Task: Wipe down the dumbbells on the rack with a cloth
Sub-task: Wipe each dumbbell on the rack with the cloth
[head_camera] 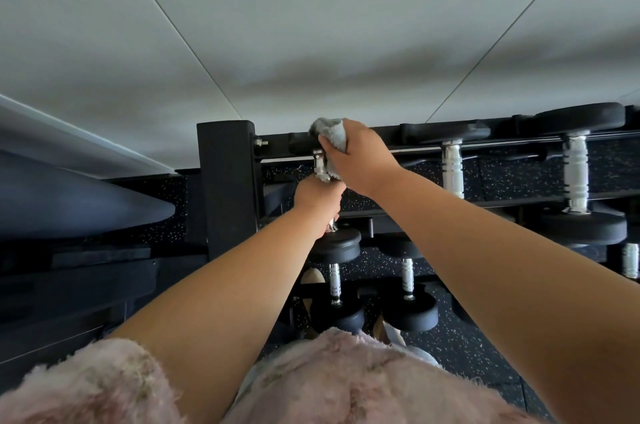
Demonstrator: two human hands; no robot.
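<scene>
A black dumbbell with a ribbed chrome handle (320, 170) lies at the left end of the rack's top shelf. My left hand (318, 196) grips the near part of that handle. My right hand (360, 157) holds a bunched grey cloth (330, 134) against the far part of the handle and the far head (299, 143). The dumbbell's near head (337, 245) shows below my left wrist. Most of the handle is hidden by both hands.
The black rack's upright post (227, 181) stands just left of my hands. Two more dumbbells (453, 167) (576, 177) lie to the right on the top shelf, others (408, 280) on the lower shelf. A white wall (311, 25) is behind; speckled black flooring (485, 337) lies below.
</scene>
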